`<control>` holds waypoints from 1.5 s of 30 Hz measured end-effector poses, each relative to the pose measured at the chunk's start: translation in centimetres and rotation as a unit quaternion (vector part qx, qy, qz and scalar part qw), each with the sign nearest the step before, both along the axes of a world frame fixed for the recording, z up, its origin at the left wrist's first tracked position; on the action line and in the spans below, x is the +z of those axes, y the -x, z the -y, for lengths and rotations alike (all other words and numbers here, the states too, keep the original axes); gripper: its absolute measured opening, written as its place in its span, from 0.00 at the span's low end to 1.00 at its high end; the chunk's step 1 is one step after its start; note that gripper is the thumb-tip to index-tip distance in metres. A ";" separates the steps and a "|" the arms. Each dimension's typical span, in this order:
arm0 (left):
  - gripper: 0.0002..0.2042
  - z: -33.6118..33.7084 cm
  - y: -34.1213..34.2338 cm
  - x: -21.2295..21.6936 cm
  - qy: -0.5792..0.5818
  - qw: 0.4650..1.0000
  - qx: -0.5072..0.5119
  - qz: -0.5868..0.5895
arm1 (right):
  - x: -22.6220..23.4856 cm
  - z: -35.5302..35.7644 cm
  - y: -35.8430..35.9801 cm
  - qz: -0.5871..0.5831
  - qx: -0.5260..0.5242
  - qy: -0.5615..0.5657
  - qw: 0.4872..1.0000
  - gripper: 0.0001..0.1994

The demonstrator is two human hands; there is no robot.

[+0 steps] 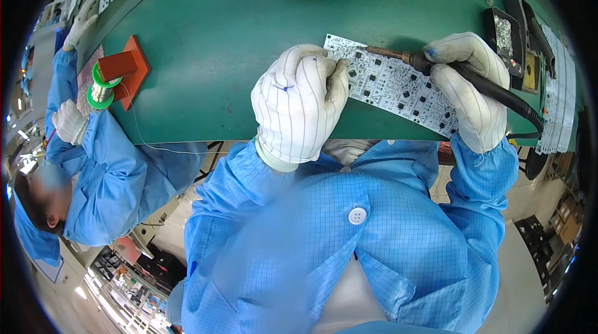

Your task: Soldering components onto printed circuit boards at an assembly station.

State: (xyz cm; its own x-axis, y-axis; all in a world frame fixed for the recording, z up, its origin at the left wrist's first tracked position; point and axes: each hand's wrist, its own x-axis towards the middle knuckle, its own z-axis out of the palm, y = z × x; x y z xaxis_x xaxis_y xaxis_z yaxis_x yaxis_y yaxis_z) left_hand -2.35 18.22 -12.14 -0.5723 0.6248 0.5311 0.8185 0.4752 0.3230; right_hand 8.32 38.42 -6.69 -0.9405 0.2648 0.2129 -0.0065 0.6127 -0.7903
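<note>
At frame centre on the green desk (205, 28), the white circuit board (398, 88) was pinned under the curled left hand (299, 106) while the right hand (470, 85), clenched around the soldering iron (436, 66), was judged mid-soldering, steady tip placement being required.

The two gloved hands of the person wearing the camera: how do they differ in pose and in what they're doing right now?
The right hand is wrapped around the black handle of a soldering iron, its tip over the white circuit board. The left hand holds no tool; it lies knuckles up on the board's left end, fingers curled at its edge. The right hand sits at the board's right end. Both wear white gloves and blue sleeves, above the green table.
</note>
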 end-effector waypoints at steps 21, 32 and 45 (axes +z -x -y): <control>0.07 1.8 -0.4 2.0 -0.059 0.993 0.029 0.095 | 0.9 -0.5 -4.9 -0.056 -0.269 0.083 0.958 0.11; 0.06 3.3 -0.2 2.6 -0.099 0.963 0.076 0.240 | -1.8 -2.5 -8.8 -0.130 -0.411 -0.010 0.903 0.15; 0.04 4.6 1.4 3.3 0.082 0.990 -0.076 -0.082 | 2.0 -8.7 -13.8 -0.247 -0.432 0.072 0.864 0.14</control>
